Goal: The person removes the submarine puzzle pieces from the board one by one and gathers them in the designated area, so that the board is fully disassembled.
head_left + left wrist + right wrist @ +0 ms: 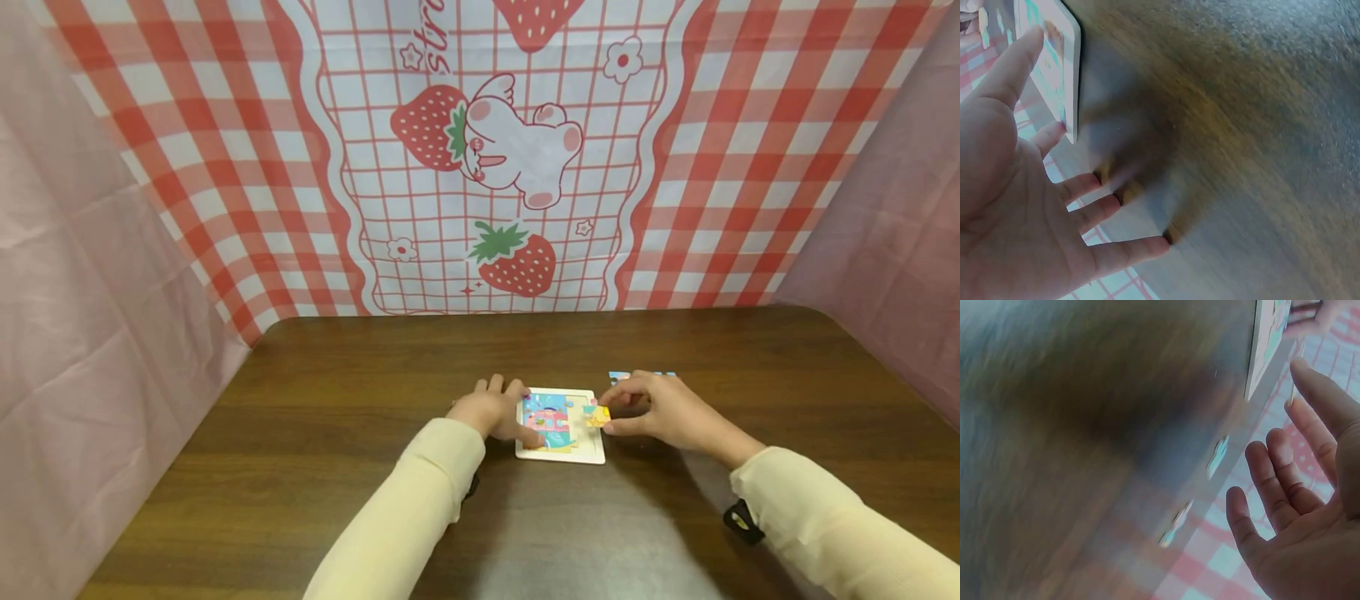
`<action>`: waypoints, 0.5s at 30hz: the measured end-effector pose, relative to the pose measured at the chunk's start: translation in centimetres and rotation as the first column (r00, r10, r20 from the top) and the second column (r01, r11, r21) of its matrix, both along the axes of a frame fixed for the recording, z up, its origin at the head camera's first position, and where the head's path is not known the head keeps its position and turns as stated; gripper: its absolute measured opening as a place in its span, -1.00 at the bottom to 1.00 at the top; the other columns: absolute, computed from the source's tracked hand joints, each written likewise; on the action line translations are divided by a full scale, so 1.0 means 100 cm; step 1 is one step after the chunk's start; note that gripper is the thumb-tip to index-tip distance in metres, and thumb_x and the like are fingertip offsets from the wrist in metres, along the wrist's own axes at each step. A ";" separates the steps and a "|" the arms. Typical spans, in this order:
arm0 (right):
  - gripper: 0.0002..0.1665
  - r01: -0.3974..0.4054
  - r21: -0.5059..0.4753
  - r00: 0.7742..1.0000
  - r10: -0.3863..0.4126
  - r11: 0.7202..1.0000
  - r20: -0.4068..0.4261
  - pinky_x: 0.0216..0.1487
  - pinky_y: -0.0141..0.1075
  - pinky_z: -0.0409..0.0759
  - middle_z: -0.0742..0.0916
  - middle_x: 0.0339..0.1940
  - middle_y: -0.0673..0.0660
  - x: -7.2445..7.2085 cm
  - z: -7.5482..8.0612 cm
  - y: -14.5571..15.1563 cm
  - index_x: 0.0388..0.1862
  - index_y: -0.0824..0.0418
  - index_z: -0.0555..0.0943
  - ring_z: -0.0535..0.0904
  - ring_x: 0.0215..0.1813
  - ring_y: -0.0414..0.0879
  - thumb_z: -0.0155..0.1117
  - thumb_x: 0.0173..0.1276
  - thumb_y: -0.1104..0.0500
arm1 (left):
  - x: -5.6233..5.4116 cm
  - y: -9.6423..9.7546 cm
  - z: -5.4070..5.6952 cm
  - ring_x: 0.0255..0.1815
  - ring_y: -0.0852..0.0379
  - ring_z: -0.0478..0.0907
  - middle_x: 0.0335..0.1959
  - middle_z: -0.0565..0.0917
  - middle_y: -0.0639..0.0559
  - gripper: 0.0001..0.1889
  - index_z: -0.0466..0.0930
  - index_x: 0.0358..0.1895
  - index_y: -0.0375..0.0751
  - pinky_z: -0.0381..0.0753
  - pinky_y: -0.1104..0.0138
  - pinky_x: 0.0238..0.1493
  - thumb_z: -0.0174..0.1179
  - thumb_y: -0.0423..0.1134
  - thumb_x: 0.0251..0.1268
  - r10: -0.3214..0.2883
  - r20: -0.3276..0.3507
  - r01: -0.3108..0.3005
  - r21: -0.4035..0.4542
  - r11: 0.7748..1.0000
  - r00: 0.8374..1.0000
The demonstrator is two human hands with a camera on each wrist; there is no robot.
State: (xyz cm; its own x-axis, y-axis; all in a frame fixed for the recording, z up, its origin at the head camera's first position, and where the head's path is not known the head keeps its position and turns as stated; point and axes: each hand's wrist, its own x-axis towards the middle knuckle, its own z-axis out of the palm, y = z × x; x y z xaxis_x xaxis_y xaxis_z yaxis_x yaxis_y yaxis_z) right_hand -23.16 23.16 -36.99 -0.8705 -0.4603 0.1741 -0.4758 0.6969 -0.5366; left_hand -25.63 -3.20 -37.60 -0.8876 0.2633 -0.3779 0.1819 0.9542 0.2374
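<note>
A partly filled jigsaw puzzle board with a pale frame lies on the table; its left part carries joined pieces with a blue and pink picture. My left hand rests at its left edge, thumb on the picture and fingers spread, two fingertips near the frame's corner. Between thumb and index finger, my right hand pinches a yellow and teal puzzle piece above the board's right side. In the right wrist view that piece shows edge-on, and the other fingers of the right hand are loosely bent.
Loose puzzle pieces lie behind the right hand, partly hidden by it; two pieces show on the table in the right wrist view. The brown table reaches back to a red checked cloth with strawberries.
</note>
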 end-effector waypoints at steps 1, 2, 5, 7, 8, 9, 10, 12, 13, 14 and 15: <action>-0.65 0.012 0.003 1.000 -0.012 1.000 -0.004 -0.24 -0.30 0.59 0.66 -0.32 -0.07 0.000 0.000 0.003 -0.11 0.10 0.79 0.58 -0.26 -0.17 0.65 0.12 0.05 | 0.001 -0.002 0.003 0.50 -0.07 0.19 0.50 0.25 -0.06 -0.19 0.28 0.48 0.20 0.33 -0.17 0.39 0.36 0.30 0.20 -0.012 -0.003 0.012 0.006 1.000 1.000; -0.63 0.025 0.010 1.000 -0.025 1.000 -0.009 -0.24 -0.30 0.58 0.66 -0.31 -0.06 -0.001 0.001 0.006 -0.10 0.11 0.79 0.58 -0.26 -0.17 0.64 0.12 0.05 | 0.003 -0.003 0.007 0.49 -0.07 0.21 0.49 0.26 -0.07 -0.19 0.28 0.48 0.19 0.37 -0.11 0.38 0.38 0.28 0.19 -0.026 -0.005 0.026 0.015 1.000 1.000; -0.62 0.062 0.011 0.998 -0.061 0.998 -0.031 -0.25 -0.30 0.56 0.66 -0.30 -0.03 -0.004 0.001 0.018 -0.07 0.11 0.80 0.55 -0.24 -0.15 0.64 0.13 0.05 | 0.006 -0.009 0.017 0.47 -0.08 0.25 0.48 0.28 -0.09 -0.14 0.27 0.49 0.17 0.45 0.00 0.33 0.45 0.23 0.15 -0.073 -0.009 0.073 0.027 0.997 0.997; -0.61 0.082 0.009 0.996 -0.081 0.997 -0.047 -0.25 -0.31 0.55 0.68 -0.30 -0.02 -0.006 0.002 0.028 -0.06 0.12 0.80 0.55 -0.23 -0.14 0.64 0.14 0.05 | 0.006 -0.013 0.020 0.50 -0.09 0.22 0.51 0.26 -0.09 -0.09 0.25 0.51 0.17 0.42 -0.04 0.37 0.50 0.21 0.10 -0.093 -0.005 0.093 0.025 0.995 0.996; -0.61 0.088 0.005 0.995 -0.088 0.996 -0.050 -0.25 -0.32 0.56 0.68 -0.29 0.00 -0.007 0.003 0.033 -0.05 0.12 0.80 0.55 -0.22 -0.14 0.63 0.15 0.04 | 0.006 -0.014 0.020 0.53 -0.11 0.18 0.53 0.24 -0.09 -0.06 0.23 0.53 0.18 0.36 -0.08 0.40 0.51 0.20 0.08 -0.098 -0.002 0.098 0.024 0.995 0.995; -0.61 0.100 -0.003 0.993 -0.100 0.995 -0.055 -0.25 -0.33 0.57 0.69 -0.28 0.01 -0.009 0.003 0.038 -0.05 0.13 0.80 0.57 -0.23 -0.14 0.63 0.15 0.05 | 0.005 -0.016 0.021 0.55 -0.11 0.15 0.55 0.22 -0.08 -0.03 0.22 0.54 0.18 0.31 -0.13 0.42 0.52 0.20 0.06 -0.100 -0.003 0.100 0.022 0.995 0.995; -0.60 0.112 -0.007 0.992 -0.112 0.994 -0.055 -0.25 -0.34 0.58 0.70 -0.27 0.03 -0.010 0.004 0.044 -0.04 0.13 0.79 0.59 -0.23 -0.15 0.62 0.16 0.04 | 0.005 -0.017 0.019 0.57 -0.12 0.12 0.56 0.20 -0.08 -0.01 0.20 0.55 0.20 0.26 -0.18 0.44 0.52 0.21 0.05 -0.103 -0.007 0.103 0.017 0.995 0.995; -0.59 0.140 -0.017 0.989 -0.141 0.990 -0.054 -0.27 -0.37 0.60 0.72 -0.24 0.07 -0.012 0.005 0.056 -0.01 0.16 0.79 0.62 -0.24 -0.16 0.61 0.17 0.05 | 0.005 -0.019 0.016 0.60 -0.13 0.05 0.59 0.15 -0.08 0.01 0.19 0.57 0.23 0.15 -0.27 0.46 0.52 0.22 0.04 -0.098 -0.005 0.098 0.010 0.995 0.995; -0.58 0.156 -0.022 0.986 -0.157 0.988 -0.049 -0.27 -0.38 0.61 0.73 -0.22 0.10 -0.013 0.006 0.062 0.00 0.17 0.78 0.64 -0.24 -0.17 0.61 0.18 0.06 | 0.005 -0.019 0.016 0.60 -0.13 0.03 0.60 0.14 -0.07 0.01 0.19 0.57 0.25 0.13 -0.30 0.45 0.52 0.23 0.03 -0.095 -0.007 0.095 0.007 0.995 0.995; -0.57 0.173 -0.025 0.984 -0.174 0.985 -0.041 -0.27 -0.39 0.62 0.73 -0.20 0.12 -0.014 0.007 0.068 0.02 0.17 0.78 0.66 -0.24 -0.18 0.61 0.19 0.05 | 0.007 -0.019 0.017 0.60 -0.14 0.04 0.59 0.14 -0.09 0.01 0.20 0.57 0.25 0.17 -0.32 0.42 0.53 0.22 0.03 -0.089 -0.010 0.089 0.017 0.996 0.996; -0.56 0.189 -0.022 0.981 -0.190 0.982 -0.037 -0.27 -0.40 0.62 0.74 -0.18 0.13 -0.015 0.007 0.073 0.03 0.18 0.77 0.66 -0.22 -0.17 0.60 0.19 0.05 | 0.009 -0.019 0.019 0.59 -0.14 0.05 0.59 0.13 -0.09 0.00 0.20 0.56 0.25 0.20 -0.32 0.40 0.53 0.21 0.03 -0.081 -0.005 0.081 0.022 0.996 0.997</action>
State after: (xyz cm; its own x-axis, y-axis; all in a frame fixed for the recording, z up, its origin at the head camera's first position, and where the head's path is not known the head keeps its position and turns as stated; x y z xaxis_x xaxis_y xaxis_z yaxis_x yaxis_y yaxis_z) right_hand -24.71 30.50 -36.26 -0.9343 -0.2839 0.2158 -0.3563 0.7670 -0.5337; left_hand -24.78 -5.08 -35.68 -0.8643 0.3430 -0.3678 0.2597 0.9307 0.2576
